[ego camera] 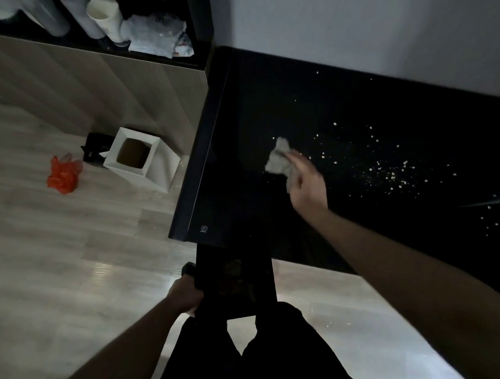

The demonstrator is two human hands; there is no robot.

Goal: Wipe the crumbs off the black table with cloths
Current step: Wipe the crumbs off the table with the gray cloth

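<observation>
Two bare forearms reach forward over pale wood-look flooring (61,252). At the near edge, the left hand (187,295) grips the side of a dark, flat panel (238,286) held below the black table (241,133); what the panel is cannot be told. Further out, the right hand (306,184) presses a crumpled grey cloth (279,160) onto the glossy tabletop, fingers curled over it. Pale crumbs (390,176) lie scattered to the cloth's right, thinning toward the far wall (351,30). On the floor left of the table stand a white square bin (157,170) and, further left, a red plastic bag (62,176). At far left, a dark shelf (200,21) holds white rolls (107,18) and crumpled plastic.
</observation>
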